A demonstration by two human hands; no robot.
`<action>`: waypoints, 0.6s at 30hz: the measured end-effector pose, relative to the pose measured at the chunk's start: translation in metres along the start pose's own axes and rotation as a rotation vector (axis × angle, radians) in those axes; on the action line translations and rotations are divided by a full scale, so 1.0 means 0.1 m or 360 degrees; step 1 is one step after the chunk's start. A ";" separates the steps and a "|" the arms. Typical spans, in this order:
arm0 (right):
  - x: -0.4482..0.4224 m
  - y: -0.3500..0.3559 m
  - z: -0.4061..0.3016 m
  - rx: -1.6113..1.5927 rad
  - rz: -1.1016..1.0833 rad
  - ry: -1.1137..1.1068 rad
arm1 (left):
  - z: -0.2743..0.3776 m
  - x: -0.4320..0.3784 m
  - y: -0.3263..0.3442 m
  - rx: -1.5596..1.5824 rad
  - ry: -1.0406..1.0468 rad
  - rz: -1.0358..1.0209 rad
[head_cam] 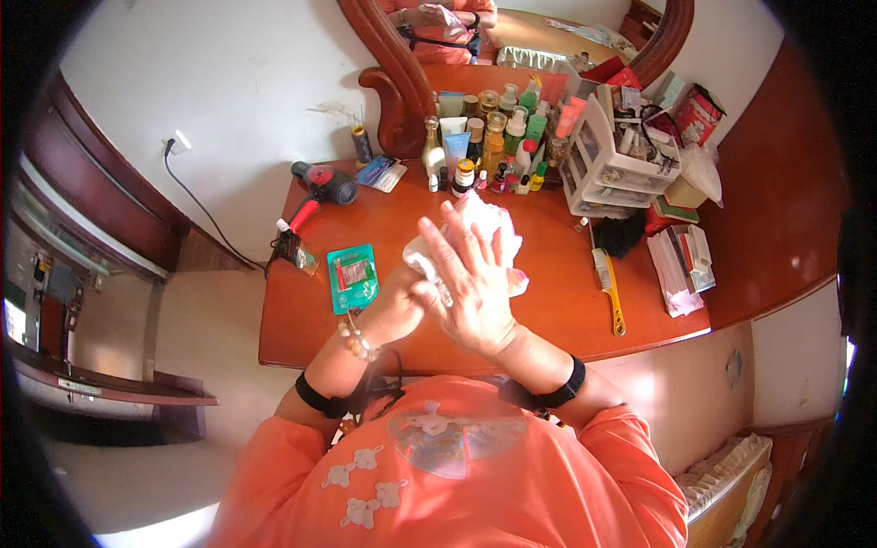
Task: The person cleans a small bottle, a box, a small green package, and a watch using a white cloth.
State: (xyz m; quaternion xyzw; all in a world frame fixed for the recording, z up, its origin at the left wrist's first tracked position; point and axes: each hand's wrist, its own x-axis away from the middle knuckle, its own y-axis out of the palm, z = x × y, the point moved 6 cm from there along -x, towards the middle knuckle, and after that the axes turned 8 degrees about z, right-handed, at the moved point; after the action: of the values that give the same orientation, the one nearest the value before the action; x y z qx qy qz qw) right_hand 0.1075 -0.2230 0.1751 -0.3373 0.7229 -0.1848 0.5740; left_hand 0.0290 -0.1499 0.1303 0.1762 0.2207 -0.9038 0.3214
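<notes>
A crumpled white cloth with pink edges [503, 216] is held up above the front of the dressing table [548, 322]. My left hand [394, 308], with a beaded bracelet at its wrist, grips the cloth from the left; most of its fingers are hidden. Across the near side of the cloth lies my right hand [473, 288], its back towards me and its fingers extended and apart. The two hands meet at the right thumb. Left of them on the tabletop rests a teal packet [353, 277].
A red and black hair dryer [322, 185] and a small bottle [298, 250] are at the left. Several cosmetic bottles [495, 140] crowd below the mirror [548, 31]. Rightward are a plastic drawer unit [606, 154], a yellow-handled comb [610, 294] and a tissue pack [671, 270].
</notes>
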 end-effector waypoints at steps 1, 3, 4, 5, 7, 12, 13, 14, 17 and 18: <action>-0.02 -0.06 0.05 -0.0015 0.0108 0.0028 | -0.07 0.05 0.01 0.0016 -0.0275 -0.0162; -0.03 -0.18 0.18 0.0197 0.0408 0.0066 | 0.10 0.06 0.01 0.0267 -0.0242 0.0053; -0.01 -0.17 0.37 0.0055 0.0466 0.0289 | 0.28 -0.03 0.04 0.0221 -0.0297 -0.0104; 0.03 -0.17 0.57 -0.0089 0.0525 0.0510 | 0.32 -0.03 0.02 0.0182 -0.0197 -0.0113; 0.05 -0.18 0.84 -0.0620 0.0457 0.0877 | 0.34 -0.02 -0.02 0.0098 -0.0185 -0.0109; 0.19 -0.28 1.11 -0.1800 0.0698 0.1374 | 0.13 -0.03 -0.03 0.0593 -0.0674 0.0123; 0.20 -0.34 1.13 -0.1749 0.0694 0.1367 | 0.09 -0.05 0.01 0.0952 -0.0943 0.0175; 0.18 -0.39 1.07 -0.1737 0.0697 0.1233 | 0.08 -0.10 0.05 0.1112 -0.0904 0.0156; 0.06 -0.46 0.55 -0.1707 0.0443 0.0925 | 0.18 -0.25 0.15 0.1007 -0.0690 0.0188; 0.03 -0.47 0.41 -0.1759 0.0492 0.0762 | 0.20 -0.26 0.21 0.0943 -0.0534 0.0252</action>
State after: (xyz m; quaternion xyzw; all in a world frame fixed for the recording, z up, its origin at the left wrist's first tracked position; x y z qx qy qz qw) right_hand 0.1591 -0.2532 0.1925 -0.4252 0.8609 0.2316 0.1566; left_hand 0.0579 -0.1619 0.1530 0.1275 -0.1214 -0.9173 0.3571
